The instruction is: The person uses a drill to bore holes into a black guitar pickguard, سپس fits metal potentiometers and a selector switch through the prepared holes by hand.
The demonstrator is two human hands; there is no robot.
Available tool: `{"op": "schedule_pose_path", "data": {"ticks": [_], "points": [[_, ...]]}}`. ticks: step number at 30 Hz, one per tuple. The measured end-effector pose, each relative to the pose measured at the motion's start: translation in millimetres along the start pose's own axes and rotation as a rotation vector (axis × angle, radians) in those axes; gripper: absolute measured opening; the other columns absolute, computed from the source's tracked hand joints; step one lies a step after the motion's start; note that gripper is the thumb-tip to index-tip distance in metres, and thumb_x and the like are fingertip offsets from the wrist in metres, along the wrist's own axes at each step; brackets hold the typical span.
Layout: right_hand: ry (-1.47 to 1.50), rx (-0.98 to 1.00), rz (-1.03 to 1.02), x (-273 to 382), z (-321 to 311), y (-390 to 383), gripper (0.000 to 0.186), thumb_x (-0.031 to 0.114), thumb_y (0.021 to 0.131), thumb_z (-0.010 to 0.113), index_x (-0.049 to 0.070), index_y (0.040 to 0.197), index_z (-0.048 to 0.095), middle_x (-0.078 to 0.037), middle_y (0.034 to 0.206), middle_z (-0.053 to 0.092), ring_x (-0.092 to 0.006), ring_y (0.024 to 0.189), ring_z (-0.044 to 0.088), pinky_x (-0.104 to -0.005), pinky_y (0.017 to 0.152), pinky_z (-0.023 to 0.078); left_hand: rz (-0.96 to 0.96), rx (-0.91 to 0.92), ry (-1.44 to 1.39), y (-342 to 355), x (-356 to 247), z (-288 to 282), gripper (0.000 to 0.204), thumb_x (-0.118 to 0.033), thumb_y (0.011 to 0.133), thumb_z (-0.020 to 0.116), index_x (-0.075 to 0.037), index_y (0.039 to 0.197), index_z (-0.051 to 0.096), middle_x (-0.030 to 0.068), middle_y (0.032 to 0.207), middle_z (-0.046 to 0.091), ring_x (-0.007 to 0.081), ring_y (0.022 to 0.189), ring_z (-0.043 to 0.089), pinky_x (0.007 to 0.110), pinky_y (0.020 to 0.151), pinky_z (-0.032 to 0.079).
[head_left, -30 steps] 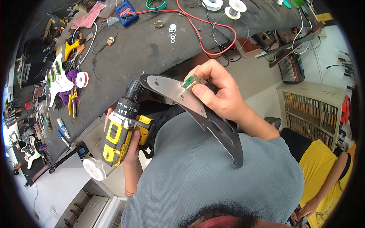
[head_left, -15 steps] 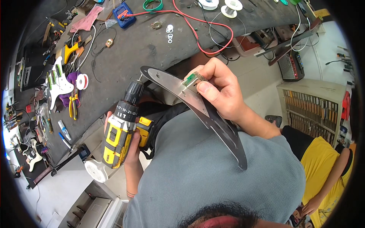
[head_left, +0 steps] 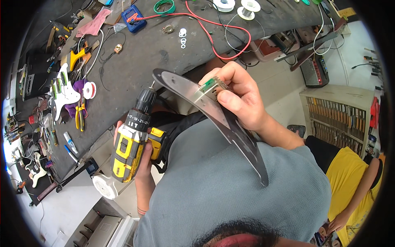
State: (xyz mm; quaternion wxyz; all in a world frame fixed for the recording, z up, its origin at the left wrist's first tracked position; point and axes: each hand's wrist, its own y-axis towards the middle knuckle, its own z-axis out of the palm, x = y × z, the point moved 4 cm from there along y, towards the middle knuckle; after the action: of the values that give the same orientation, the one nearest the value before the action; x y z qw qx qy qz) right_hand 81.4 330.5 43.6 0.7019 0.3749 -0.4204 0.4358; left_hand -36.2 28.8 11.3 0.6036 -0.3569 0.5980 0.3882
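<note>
My left hand [head_left: 142, 158] grips a yellow and black cordless drill [head_left: 132, 138], its bit pointing up at the near end of a long dark curved plate [head_left: 230, 131]. My right hand [head_left: 240, 99] holds that plate by its middle, fingers pinching a small metal and green part [head_left: 210, 87] against it. The plate slants from the bench edge down over my grey-shirted shoulder. Drill tip and plate end sit very close; whether they touch I cannot tell.
A dark workbench [head_left: 135, 57] runs across the top, strewn with pliers [head_left: 80, 115], a white guitar-shaped plate [head_left: 66, 92], red wire [head_left: 214, 41], solder spools [head_left: 250, 7], washers [head_left: 182, 33] and a blue meter [head_left: 133, 17]. A drawer cabinet [head_left: 337, 115] stands right. A person in yellow [head_left: 354, 181] sits lower right.
The drill and the plate have stayed together with only slight shifts; the drill bit has edged a little closer to the plate's end.
</note>
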Motion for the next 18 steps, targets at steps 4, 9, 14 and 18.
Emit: {"op": "schedule_pose_path", "data": {"ticks": [4,9,14,18], "points": [[0.096,-0.038,-0.013,-8.7,-2.9,3.3,0.02,0.017,0.106,0.061,0.003,0.117,0.052,-0.015,0.113,0.069,-0.016,0.1,0.066,-0.0335,0.094,0.052,-0.022,-0.015,0.023,0.5,8.3,-4.4,0.095,-0.008,0.083,0.088,-0.003,0.162,0.034,0.0138,0.148,0.055,0.027,0.132,0.062,0.041,0.111,0.052],[0.487,-0.062,0.208,-35.7,-17.3,3.1,0.026,0.032,0.111,0.057,0.007,0.117,0.052,-0.024,0.116,0.073,-0.0235,0.095,0.074,-0.0366,0.089,0.059,0.08,0.05,0.196,-4.3,4.0,-14.2,0.101,-0.02,0.078,0.094,0.002,0.159,0.039,0.0142,0.146,0.057,0.0262,0.132,0.061,0.039,0.111,0.05],[0.437,-0.035,0.239,-50.7,-18.9,-8.0,0.026,0.033,0.112,0.057,0.008,0.114,0.051,-0.025,0.115,0.073,-0.0273,0.095,0.075,-0.0396,0.088,0.06,0.094,0.279,0.267,-22.3,-0.1,-18.2,0.072,-0.028,0.092,0.084,0.004,0.147,0.051,0.0193,0.135,0.064,0.0245,0.116,0.069,0.037,0.098,0.058],[0.392,-0.079,0.147,-39.4,-2.7,-6.5,0.02,0.027,0.114,0.051,0.007,0.114,0.052,-0.023,0.112,0.073,-0.0269,0.098,0.075,-0.0382,0.088,0.06,-0.022,0.246,0.201,-28.8,19.8,-6.6,0.045,-0.033,0.111,0.045,0.004,0.106,0.069,0.018,0.087,0.076,0.0246,0.071,0.074,0.03,0.065,0.06]]}}
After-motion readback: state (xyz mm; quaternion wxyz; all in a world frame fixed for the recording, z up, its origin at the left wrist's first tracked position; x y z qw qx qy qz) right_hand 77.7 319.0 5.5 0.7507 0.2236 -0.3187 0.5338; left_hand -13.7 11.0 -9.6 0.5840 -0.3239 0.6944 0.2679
